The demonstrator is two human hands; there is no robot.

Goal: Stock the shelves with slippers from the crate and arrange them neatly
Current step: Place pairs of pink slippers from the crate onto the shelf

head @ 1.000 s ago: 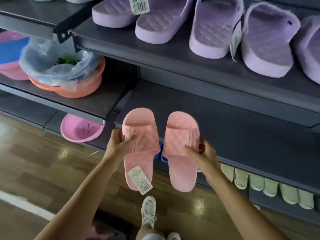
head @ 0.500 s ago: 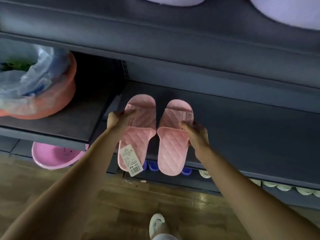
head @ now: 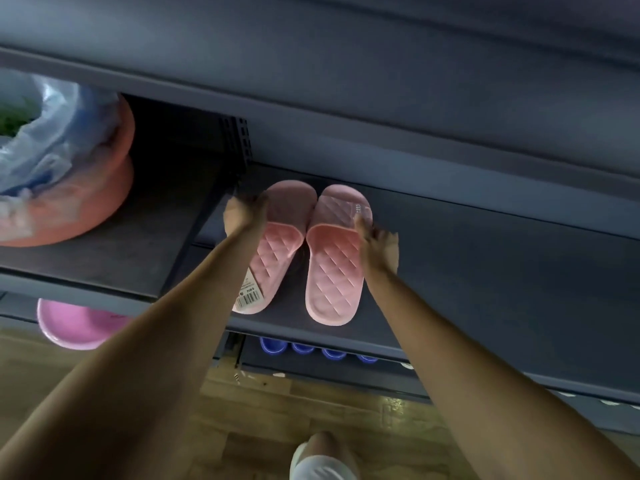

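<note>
on the dark middle shelf point(head: 485, 271) two pink slippers lie side by side, toes toward the back, heels near the front edge. the left hand point(head: 244, 214) grips the left pink slipper point(head: 277, 258) at the outer edge of its strap, fingers curled over it. the right hand point(head: 379, 244) grips the right pink slipper point(head: 334, 271), thumb on the strap. a barcode tag point(head: 250, 294) lies on the left one's heel. an orange basin point(head: 104, 209) sits on the neighbouring shelf at left, and blue slippers point(head: 311, 348) line the shelf below.

The left slipper point(head: 273, 261) lies just beside the right slipper point(head: 334, 271) on the shelf point(head: 485, 271), a basin point(head: 100, 213) farther left.
</note>
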